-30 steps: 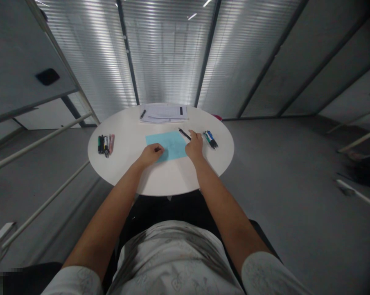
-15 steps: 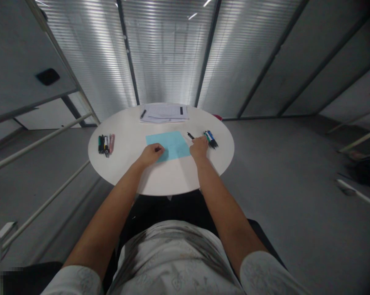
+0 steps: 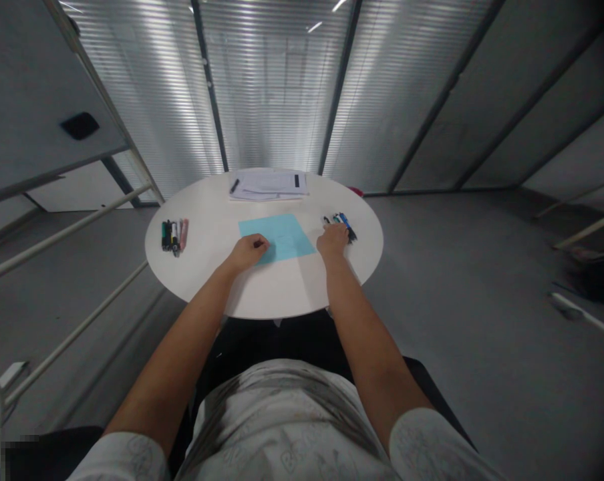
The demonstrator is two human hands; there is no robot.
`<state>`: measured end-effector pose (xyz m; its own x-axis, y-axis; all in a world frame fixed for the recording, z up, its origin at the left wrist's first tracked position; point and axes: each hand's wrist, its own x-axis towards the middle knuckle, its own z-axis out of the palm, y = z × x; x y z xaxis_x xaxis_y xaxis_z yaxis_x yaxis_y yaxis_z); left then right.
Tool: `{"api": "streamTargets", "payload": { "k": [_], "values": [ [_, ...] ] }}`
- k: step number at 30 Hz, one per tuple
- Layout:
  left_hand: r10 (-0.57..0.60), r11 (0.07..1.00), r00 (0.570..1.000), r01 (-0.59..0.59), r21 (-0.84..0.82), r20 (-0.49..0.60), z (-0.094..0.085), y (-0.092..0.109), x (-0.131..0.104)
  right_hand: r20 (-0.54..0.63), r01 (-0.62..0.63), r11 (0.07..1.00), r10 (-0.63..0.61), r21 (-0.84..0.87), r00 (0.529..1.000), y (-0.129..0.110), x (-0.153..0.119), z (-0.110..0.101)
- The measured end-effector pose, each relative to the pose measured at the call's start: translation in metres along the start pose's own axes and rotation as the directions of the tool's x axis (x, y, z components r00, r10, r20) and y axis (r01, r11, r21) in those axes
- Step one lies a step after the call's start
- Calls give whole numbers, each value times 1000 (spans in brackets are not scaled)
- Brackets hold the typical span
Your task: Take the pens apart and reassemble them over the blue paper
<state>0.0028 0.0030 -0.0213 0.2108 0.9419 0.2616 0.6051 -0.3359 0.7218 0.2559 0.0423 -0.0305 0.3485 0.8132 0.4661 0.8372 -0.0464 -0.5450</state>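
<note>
A light blue sheet of paper (image 3: 286,234) lies on the white round table, with faint marks on it. At its left edge rests my left hand (image 3: 248,254), fingers curled closed; a dark spot shows between them, too small to name. My right hand (image 3: 333,240) is just past the sheet's right edge, fingers closed on a pen (image 3: 326,220) whose end sticks out beyond them. Beside that hand is a group of pens (image 3: 345,224) with blue and green parts, partly covered by the fingers.
More markers and pens (image 3: 174,235) lie in a row on the left of the table (image 3: 266,294). A stack of papers (image 3: 269,185) with dark items on it is at the far edge. White metal rails (image 3: 71,224) stand to the left.
My right hand has moved to the right with the pen, away from the blue sheet and up to the group of pens. My left hand has stayed in place.
</note>
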Motion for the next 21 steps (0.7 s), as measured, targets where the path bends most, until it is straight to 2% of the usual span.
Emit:
{"api": "streamTargets", "payload": {
  "k": [10, 14, 18, 21],
  "values": [
    [0, 1000, 1000, 0, 2, 2, 1, 1, 0, 27, -115, 991, 117, -66, 993, -1, 2, -15],
    [-11, 1000, 1000, 11, 10, 1, -1, 4, -1, 17, -21, 995, 23, -102, 1000, -7, 0, -13],
    [-18, 1000, 1000, 18, -7, -3, -1, 5, -1, 163, 116, 983, -92, -144, 982, -12, 2, -10],
    [-19, 1000, 1000, 19, -21, -5, 0, 4, -1, 227, 139, 978, -102, -154, 968, -13, 3, -10]
  ]
}}
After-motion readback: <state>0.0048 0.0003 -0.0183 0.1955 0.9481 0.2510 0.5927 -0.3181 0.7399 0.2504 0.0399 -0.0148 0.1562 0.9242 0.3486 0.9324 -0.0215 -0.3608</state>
